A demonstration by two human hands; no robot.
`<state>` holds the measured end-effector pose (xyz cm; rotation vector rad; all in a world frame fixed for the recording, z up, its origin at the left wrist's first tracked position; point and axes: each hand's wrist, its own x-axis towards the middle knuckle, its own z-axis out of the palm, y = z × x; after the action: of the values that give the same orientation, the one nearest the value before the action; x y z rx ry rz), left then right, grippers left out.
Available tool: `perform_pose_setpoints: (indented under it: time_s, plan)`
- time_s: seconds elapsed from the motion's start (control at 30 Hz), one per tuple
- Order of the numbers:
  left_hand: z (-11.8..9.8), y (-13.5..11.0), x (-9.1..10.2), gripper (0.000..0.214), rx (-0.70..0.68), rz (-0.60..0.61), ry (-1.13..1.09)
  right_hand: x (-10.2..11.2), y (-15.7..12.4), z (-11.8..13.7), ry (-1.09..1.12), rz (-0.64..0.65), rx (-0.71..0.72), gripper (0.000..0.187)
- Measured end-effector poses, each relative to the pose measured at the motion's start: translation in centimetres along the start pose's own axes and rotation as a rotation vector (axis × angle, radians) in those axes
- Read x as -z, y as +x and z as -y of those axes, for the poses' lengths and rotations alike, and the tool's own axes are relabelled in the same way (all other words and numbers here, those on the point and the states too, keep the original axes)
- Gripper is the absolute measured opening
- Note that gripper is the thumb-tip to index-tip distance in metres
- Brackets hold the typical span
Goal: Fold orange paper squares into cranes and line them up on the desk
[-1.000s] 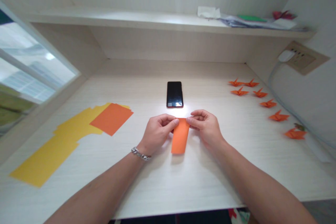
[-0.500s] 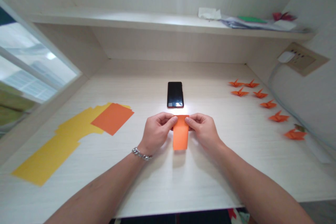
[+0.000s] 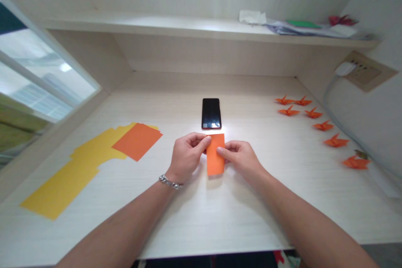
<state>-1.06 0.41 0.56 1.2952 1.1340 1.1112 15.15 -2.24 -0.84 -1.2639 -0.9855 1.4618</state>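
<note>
An orange strip of folded paper [image 3: 215, 161] is held upright between my two hands, just above the desk. My left hand [image 3: 189, 153] pinches its upper left edge, thumb in front. Lower down on the opposite edge, my right hand [image 3: 241, 157] grips the paper with its thumb pressed on the front face. The fingers behind the paper are partly hidden. A black phone [image 3: 211, 113] lies flat just beyond the hands.
Overlapping yellow sheets [image 3: 63, 186] and orange squares [image 3: 137, 141] lie at left. Several folded orange paper cranes [image 3: 336, 140] line the right side, near a cable and a wall socket [image 3: 366, 71]. Above the desk runs a shelf [image 3: 157, 29] with papers on its right end.
My right hand has slid down the paper's right edge, from the top corner to about its middle. My left hand keeps its pinch near the top. The view has shifted slightly.
</note>
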Motion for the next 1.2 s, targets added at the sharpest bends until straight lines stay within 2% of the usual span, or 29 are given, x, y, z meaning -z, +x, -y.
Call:
perform_pose_setpoints:
  time_s: [0.23,0.47,0.83,1.2]
  plan:
    - [0.21,0.09,0.03,0.029,0.085,0.092,-0.121,0.14,0.13,0.22,0.04,-0.058,-0.009,0.027]
    - [-0.16,-0.39,-0.06,0.021,0.164,0.285,0.039,0.46,0.3,0.6,0.142,-0.096,0.019,0.025]
    - [-0.3,-0.37,-0.11,0.025,0.081,0.211,0.202,0.35,0.29,0.29,0.037,-0.056,-0.044,0.03]
    - [-0.53,-0.41,-0.2,0.023,0.114,0.224,0.194,0.33,0.16,0.51,0.083,-0.028,-0.03,0.033]
